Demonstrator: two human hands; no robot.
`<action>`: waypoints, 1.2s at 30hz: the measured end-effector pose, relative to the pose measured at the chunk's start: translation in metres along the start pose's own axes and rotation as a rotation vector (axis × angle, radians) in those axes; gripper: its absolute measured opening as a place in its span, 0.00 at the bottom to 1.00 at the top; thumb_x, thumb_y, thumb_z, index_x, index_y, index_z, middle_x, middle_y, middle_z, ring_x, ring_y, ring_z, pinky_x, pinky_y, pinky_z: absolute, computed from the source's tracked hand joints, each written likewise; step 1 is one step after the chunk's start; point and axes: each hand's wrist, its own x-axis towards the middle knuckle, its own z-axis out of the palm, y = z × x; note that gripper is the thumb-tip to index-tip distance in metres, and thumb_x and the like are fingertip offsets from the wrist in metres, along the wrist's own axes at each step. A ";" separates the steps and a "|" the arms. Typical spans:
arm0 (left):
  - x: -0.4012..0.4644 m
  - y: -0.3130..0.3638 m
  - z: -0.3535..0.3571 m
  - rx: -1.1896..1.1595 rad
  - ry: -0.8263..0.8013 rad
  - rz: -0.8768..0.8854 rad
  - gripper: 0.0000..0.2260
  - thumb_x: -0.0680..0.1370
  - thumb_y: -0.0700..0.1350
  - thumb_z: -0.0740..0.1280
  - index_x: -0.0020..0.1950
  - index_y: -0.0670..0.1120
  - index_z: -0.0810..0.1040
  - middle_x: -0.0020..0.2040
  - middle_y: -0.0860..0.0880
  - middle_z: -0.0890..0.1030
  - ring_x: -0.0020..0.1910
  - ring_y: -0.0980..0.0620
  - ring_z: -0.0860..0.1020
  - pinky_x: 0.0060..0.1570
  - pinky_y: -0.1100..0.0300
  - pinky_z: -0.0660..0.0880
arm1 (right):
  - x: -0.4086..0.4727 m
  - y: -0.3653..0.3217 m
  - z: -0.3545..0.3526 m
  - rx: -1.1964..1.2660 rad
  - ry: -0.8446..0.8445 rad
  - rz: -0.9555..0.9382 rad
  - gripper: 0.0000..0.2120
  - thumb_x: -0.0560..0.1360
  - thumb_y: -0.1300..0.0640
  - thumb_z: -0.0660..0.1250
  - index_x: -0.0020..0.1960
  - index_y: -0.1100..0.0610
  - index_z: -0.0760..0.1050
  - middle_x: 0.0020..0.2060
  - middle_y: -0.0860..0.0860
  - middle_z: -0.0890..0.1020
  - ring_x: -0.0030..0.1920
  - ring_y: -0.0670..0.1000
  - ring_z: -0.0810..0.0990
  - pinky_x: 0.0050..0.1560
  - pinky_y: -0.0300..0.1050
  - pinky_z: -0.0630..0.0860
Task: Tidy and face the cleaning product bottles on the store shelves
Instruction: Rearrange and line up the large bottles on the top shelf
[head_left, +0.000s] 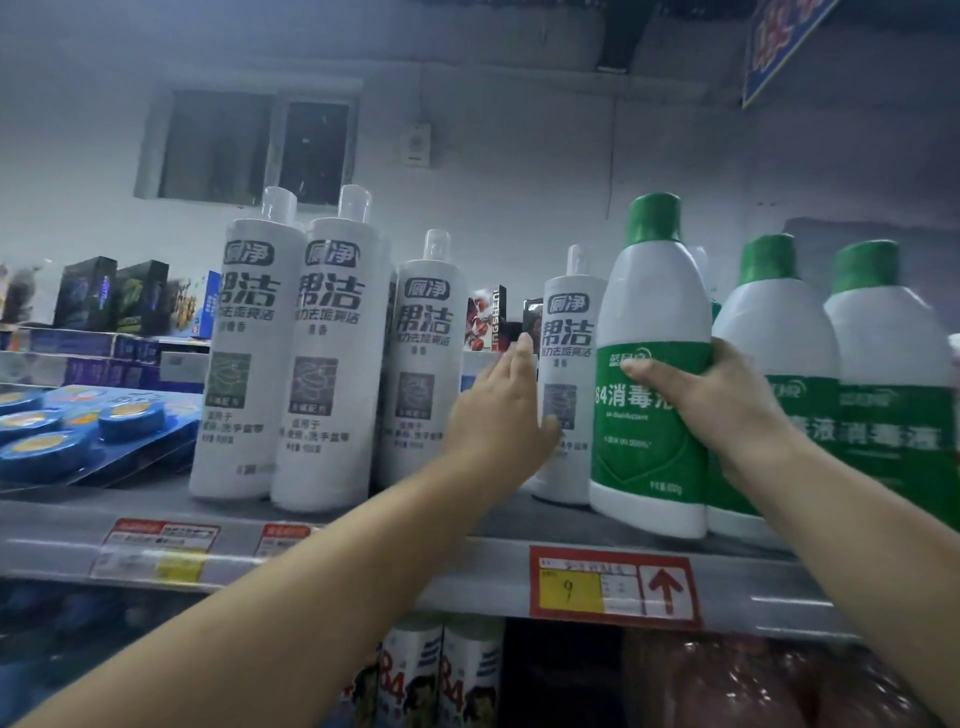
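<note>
Head view: the green-capped bottle is gripped by curled right-hand fingers — left of it, a white bottle is touched by straight left fingers; facing seems part-done.

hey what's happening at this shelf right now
A person is tidying cleaning bottles on a store shelf. The right hand grips a green-capped disinfectant bottle at the shelf's front edge, label facing out. The left hand, fingers straight, rests against a tall white bottle beside it. Three more white bottles stand to the left.
</note>
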 end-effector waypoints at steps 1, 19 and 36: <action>0.005 0.006 0.003 -0.067 -0.033 -0.049 0.39 0.76 0.49 0.65 0.76 0.48 0.40 0.77 0.50 0.56 0.74 0.49 0.58 0.71 0.51 0.61 | 0.001 0.001 -0.001 -0.016 0.009 -0.001 0.17 0.67 0.52 0.74 0.52 0.55 0.75 0.46 0.55 0.83 0.45 0.57 0.83 0.51 0.56 0.79; 0.063 0.026 0.056 -0.485 -0.038 -0.491 0.28 0.69 0.50 0.73 0.62 0.44 0.62 0.57 0.42 0.75 0.55 0.41 0.76 0.56 0.46 0.76 | 0.012 0.015 0.000 0.052 0.058 0.062 0.09 0.66 0.55 0.75 0.41 0.57 0.78 0.42 0.60 0.84 0.41 0.61 0.84 0.47 0.60 0.81; 0.016 0.005 -0.006 -0.287 0.034 -0.319 0.37 0.69 0.56 0.72 0.68 0.43 0.58 0.56 0.46 0.75 0.49 0.46 0.77 0.45 0.52 0.77 | 0.010 0.013 -0.002 0.085 0.007 0.097 0.11 0.68 0.52 0.74 0.44 0.52 0.73 0.45 0.58 0.83 0.42 0.58 0.83 0.49 0.55 0.80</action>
